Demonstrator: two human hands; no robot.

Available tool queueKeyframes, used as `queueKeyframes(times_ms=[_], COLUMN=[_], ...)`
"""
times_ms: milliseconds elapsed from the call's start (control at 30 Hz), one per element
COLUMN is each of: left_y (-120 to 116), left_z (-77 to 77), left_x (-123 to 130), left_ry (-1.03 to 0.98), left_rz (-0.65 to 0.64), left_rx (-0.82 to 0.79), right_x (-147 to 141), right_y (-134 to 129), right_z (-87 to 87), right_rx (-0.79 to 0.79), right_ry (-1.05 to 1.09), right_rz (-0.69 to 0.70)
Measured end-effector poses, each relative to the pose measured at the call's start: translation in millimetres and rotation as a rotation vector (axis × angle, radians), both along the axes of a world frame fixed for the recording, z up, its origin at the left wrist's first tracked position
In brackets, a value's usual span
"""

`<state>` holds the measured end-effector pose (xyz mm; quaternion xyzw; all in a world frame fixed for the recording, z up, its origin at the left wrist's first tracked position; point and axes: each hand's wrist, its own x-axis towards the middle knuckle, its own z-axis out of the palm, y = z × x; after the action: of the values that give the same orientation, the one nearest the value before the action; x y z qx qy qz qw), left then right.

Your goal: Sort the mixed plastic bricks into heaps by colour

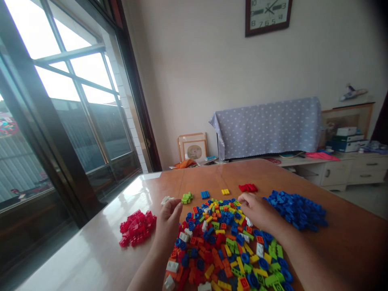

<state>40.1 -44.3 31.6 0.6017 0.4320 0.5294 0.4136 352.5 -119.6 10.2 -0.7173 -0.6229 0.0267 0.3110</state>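
Two bare hands over a broad heap of mixed plastic toy bricks [222, 252] in red, orange, yellow, lime green, blue and white, spread across the near middle of a glossy brown wooden table [209, 176]. Left hand [168, 213]: at the heap's left edge, thumb and index finger drawn close together at the tips, other fingers curled; cannot tell whether pinching a brick. Just beyond the left hand, partly hidden by it, a small group of white plastic bricks [166, 199]. Right hand [254, 207]: over the heap's far right edge, fingers bent downward and close together, tips partly hidden; cannot tell whether gripping anything.

Beyond the heap, from left to right after the white group: a small cluster of lime-green plastic bricks [187, 197], a short row of blue plastic bricks [205, 195], a short row of yellow plastic bricks [225, 192] and a small group of red plastic bricks [248, 188], the last just beyond the right hand. To the left of the left forearm, a separate pile of crimson-pink plastic bricks [138, 227]; to the right of the right hand, a larger pile of deep-blue plastic bricks [297, 210].

Background: a dark-framed square wall clock [268, 18], a grey-lavender cloth with white dots [268, 129], a long white cabinet [336, 174] and, at left, tall dark-framed windows [81, 93].
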Motion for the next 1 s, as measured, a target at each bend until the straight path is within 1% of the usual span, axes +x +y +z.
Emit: queueKeyframes(times_ms=[167, 267, 333, 400, 600, 733, 767, 833, 933, 1000], left_y=[12.7, 19.0, 20.0, 18.8, 12.1, 9.6, 9.0, 7.9, 7.0, 7.4], left_z=[-10.5, -15.8, -16.9, -15.9, -10.6, -9.7, -9.4, -8.6, -7.7, -8.6], left_x=[-0.3, -2.9, -3.7, -3.6, -1.0, 0.3, 0.6, 1.3, 2.2, 2.7], left_ry=[0.121, 0.175, 0.213, 0.239, 0.249, 0.24, 0.242, 0.252, 0.267, 0.261], left_rz=[-0.013, 0.002, 0.011, 0.012, 0.006, -0.023, -0.027, -0.034, -0.045, -0.057], left_rx=[0.11, 0.157, 0.17, 0.183, 0.178, 0.162, 0.165, 0.179, 0.189, 0.178], right_x=[6.6, 0.7, -6.3, -14.7, -40.8, -49.6, -48.6, -41.5, -19.9, -3.0], right_y=[-1.6, 0.6, 2.5, 3.8, 3.6, 0.7, -0.1, -1.3, -3.3, -5.9], right_z=[-4.9, -7.9, -8.8, -9.2, -8.5, -2.0, 0.0, 3.3, 4.9, 4.2], right_rx=[-0.204, -0.29, -0.311, -0.296, -0.163, -0.121, -0.126, -0.132, -0.126, -0.157], right_ry=[-0.162, -0.21, -0.191, -0.152, -0.038, 0.141, 0.189, 0.239, 0.198, 0.154], right_rz=[-0.116, -0.114, -0.07, 0.002, 0.237, 0.358, 0.36, 0.32, 0.209, 0.178])
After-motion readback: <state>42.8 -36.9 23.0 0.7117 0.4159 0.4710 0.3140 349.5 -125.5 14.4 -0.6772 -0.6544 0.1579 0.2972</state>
